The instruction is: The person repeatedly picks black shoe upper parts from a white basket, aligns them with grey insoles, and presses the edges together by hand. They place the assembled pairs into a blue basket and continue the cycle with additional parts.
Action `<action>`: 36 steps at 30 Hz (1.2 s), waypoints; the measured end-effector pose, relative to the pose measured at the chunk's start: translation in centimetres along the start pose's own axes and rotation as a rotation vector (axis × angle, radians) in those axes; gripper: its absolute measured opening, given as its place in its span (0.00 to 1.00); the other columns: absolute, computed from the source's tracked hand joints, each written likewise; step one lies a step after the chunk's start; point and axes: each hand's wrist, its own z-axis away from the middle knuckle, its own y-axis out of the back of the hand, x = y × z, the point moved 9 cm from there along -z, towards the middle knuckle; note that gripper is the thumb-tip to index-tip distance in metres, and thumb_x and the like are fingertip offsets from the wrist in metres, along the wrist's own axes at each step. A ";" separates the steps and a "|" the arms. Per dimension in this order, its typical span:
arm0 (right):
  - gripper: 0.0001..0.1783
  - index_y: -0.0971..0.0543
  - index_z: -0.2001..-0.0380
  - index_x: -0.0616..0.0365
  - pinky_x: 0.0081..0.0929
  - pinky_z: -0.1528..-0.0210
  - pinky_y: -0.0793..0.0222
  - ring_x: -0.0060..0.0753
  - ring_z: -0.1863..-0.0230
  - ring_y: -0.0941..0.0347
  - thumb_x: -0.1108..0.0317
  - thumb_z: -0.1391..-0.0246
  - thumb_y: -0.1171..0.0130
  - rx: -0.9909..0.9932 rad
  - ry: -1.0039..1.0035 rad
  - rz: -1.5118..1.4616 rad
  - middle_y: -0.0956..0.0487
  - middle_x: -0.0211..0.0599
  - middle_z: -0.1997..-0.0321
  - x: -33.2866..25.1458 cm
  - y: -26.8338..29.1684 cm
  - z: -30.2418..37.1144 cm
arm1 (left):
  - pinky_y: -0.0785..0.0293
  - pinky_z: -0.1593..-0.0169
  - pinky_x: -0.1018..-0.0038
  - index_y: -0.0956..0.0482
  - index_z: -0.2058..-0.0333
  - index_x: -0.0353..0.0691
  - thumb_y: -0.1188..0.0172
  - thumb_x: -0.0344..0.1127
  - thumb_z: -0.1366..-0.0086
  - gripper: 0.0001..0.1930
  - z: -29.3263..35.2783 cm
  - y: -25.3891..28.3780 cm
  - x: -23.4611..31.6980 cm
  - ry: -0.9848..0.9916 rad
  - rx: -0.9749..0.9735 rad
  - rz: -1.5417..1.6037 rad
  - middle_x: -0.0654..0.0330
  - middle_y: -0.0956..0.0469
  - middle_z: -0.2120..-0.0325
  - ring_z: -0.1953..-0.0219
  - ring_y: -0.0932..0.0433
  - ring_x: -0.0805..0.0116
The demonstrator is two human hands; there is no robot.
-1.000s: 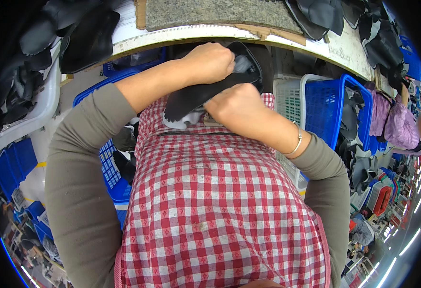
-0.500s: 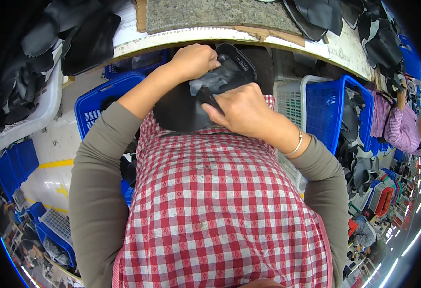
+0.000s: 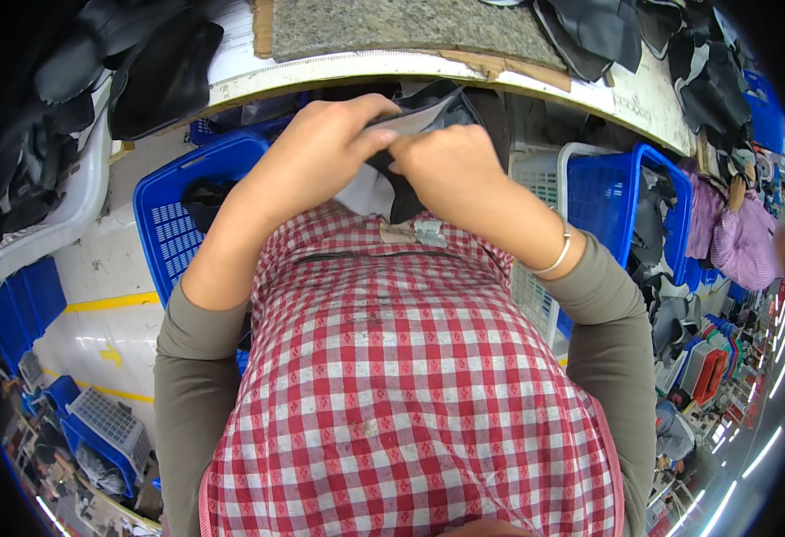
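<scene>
Bench (image 3: 602, 94) edge at 12 o'clock curves close beyond both hands; pale floor (image 3: 110, 259) lies open at 9. Blue basket (image 3: 170, 246) at 10 and blue crate (image 3: 596, 201) at 2 hold dark pieces (image 3: 650, 210). Black piece (image 3: 407, 199), pliable, pale-lined, is at 12, above the checked apron (image 3: 392, 358). Left hand (image 3: 330, 139) and right hand (image 3: 450, 166) appear to pinch it, contact being partly hidden.

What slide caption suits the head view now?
Left hand and right hand grip a pale-lined black piece over a red-checked apron.
</scene>
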 end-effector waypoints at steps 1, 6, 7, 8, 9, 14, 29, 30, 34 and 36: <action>0.05 0.15 0.70 0.55 0.39 0.69 0.21 0.45 0.69 0.14 0.68 0.50 0.34 -0.104 0.039 -0.006 0.14 0.42 0.72 -0.2 -1.1 -0.5 | 0.20 0.57 0.61 0.20 0.47 0.35 0.39 0.34 0.29 0.16 -0.5 -0.5 -0.2 -0.017 -0.037 -0.108 0.42 0.15 0.63 0.60 0.14 0.44; 0.18 0.13 0.50 0.57 0.27 0.55 0.22 0.23 0.62 0.18 0.62 0.42 0.30 -0.584 -0.074 -0.720 0.12 0.35 0.61 7.0 -5.0 -4.0 | 0.16 0.50 0.60 0.16 0.52 0.35 0.43 0.20 0.37 0.16 2.5 0.3 1.2 -0.343 0.474 -0.127 0.45 0.14 0.57 0.54 0.13 0.47; 0.18 0.14 0.51 0.60 0.25 0.54 0.23 0.19 0.61 0.20 0.63 0.41 0.29 -0.663 -0.157 -1.010 0.12 0.30 0.61 8.1 -5.9 -3.5 | 0.16 0.47 0.60 0.15 0.52 0.36 0.42 0.22 0.37 0.16 4.0 -1.0 1.7 -0.467 0.448 -0.160 0.48 0.14 0.55 0.50 0.14 0.52; 0.18 0.14 0.52 0.64 0.22 0.53 0.23 0.15 0.60 0.22 0.64 0.40 0.29 -0.719 -0.365 -1.273 0.13 0.25 0.60 9.6 -7.3 -3.1 | 0.17 0.43 0.61 0.15 0.51 0.38 0.41 0.24 0.36 0.15 5.8 -2.1 2.1 -0.609 0.455 -0.178 0.52 0.14 0.52 0.47 0.15 0.56; 0.19 0.15 0.52 0.67 0.21 0.53 0.24 0.16 0.61 0.22 0.64 0.41 0.28 -0.808 -0.292 -1.139 0.13 0.26 0.59 9.7 -8.2 -3.1 | 0.19 0.39 0.60 0.14 0.51 0.40 0.40 0.26 0.36 0.15 6.6 -4.5 1.7 -0.616 0.292 -0.241 0.55 0.14 0.50 0.43 0.17 0.59; 0.18 0.12 0.53 0.52 0.37 0.56 0.23 0.46 0.60 0.16 0.56 0.43 0.30 -0.537 0.135 -0.414 0.13 0.45 0.63 5.7 -8.4 -4.1 | 0.48 0.21 0.50 0.14 0.49 0.45 0.41 0.27 0.36 0.17 7.6 -7.9 -3.8 -0.264 -0.191 -0.523 0.64 0.19 0.40 0.28 0.33 0.67; 0.05 0.15 0.75 0.42 0.31 0.59 0.35 0.29 0.65 0.25 0.61 0.60 0.32 0.259 0.093 0.086 0.23 0.21 0.74 0.6 -0.5 2.0 | 0.20 0.68 0.76 0.13 0.59 0.32 0.35 0.35 0.30 0.11 -4.1 -6.7 -8.9 0.264 -0.249 0.282 0.58 0.16 0.73 0.74 0.18 0.72; 0.05 0.15 0.76 0.41 0.33 0.57 0.35 0.30 0.64 0.26 0.60 0.60 0.31 0.290 0.037 0.042 0.23 0.21 0.74 1.3 -0.2 2.3 | 0.20 0.67 0.76 0.13 0.59 0.31 0.35 0.35 0.30 0.11 -3.6 -6.6 -9.0 0.319 -0.259 0.364 0.59 0.16 0.72 0.74 0.18 0.72; 0.10 0.12 0.72 0.41 0.37 0.55 0.37 0.31 0.63 0.26 0.58 0.61 0.23 0.228 -0.051 -0.108 0.23 0.21 0.74 3.8 -0.7 2.3 | 0.18 0.58 0.79 0.14 0.53 0.29 0.35 0.30 0.30 0.11 -1.3 -5.4 -8.6 0.331 -0.224 0.617 0.62 0.15 0.69 0.68 0.17 0.76; 0.13 0.12 0.68 0.43 0.35 0.54 0.37 0.32 0.65 0.25 0.57 0.60 0.22 0.213 -0.025 -0.203 0.21 0.23 0.74 4.2 -0.9 1.8 | 0.19 0.56 0.79 0.14 0.52 0.30 0.35 0.27 0.31 0.11 -0.3 -4.8 -8.9 0.327 -0.139 0.609 0.62 0.15 0.68 0.66 0.17 0.77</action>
